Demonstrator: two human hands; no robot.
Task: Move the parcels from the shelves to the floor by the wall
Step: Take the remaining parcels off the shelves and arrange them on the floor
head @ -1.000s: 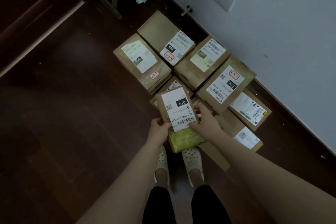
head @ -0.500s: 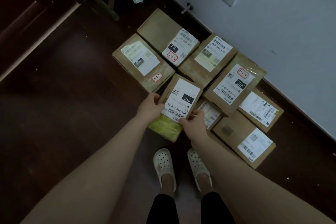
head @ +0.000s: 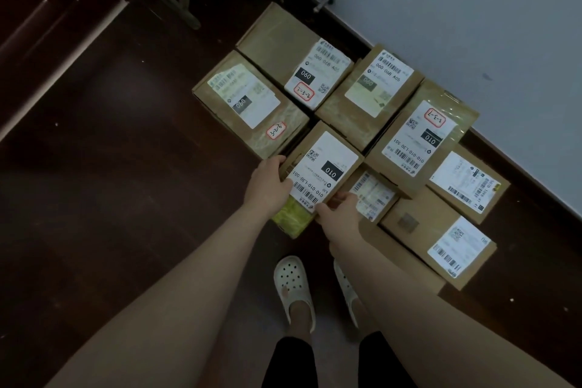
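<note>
We hold a small white-labelled brown cardboard parcel (head: 321, 172), left hand (head: 267, 189) and right hand (head: 338, 214) curled round its ends, beside several labelled boxes (head: 422, 138) already by the white wall (head: 504, 41); shelves unseen.

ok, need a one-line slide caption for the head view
Left hand and right hand hold a labelled parcel among boxed parcels on the floor by the wall.

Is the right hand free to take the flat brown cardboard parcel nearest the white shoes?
Probably not yet: the right hand and left hand grip the small 010-labelled cardboard parcel; nothing covers the flat parcel.
</note>
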